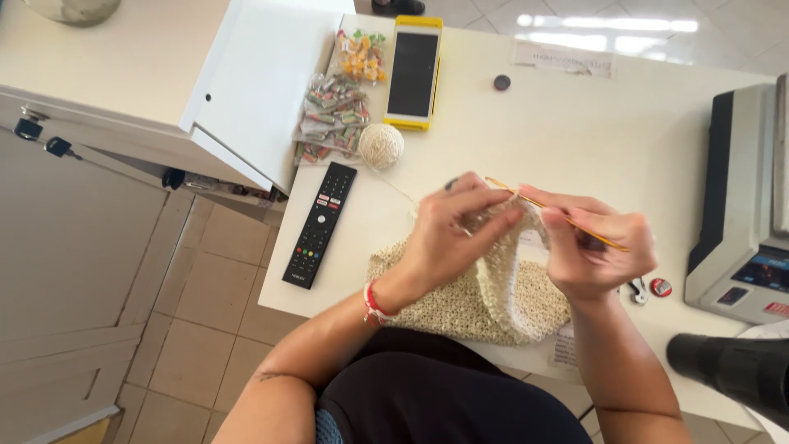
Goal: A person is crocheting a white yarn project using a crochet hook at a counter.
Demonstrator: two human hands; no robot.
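Observation:
A cream crocheted piece (493, 300) lies at the near edge of the white table (575, 131), its upper edge lifted. My left hand (452, 238) pinches that lifted edge from the left. My right hand (596, 247) grips a thin yellow crochet hook (526, 197) whose tip points left into the stitches beside my left fingers. A strand of yarn runs from the work up to a small cream yarn ball (380, 145).
A black remote control (320, 224) lies left of the work. Behind it are bags of wrapped sweets (333, 111) and a yellow-cased handheld device (412, 74). A grey machine with a screen (744, 214) stands at the right. A white cabinet (246, 90) adjoins the table's left.

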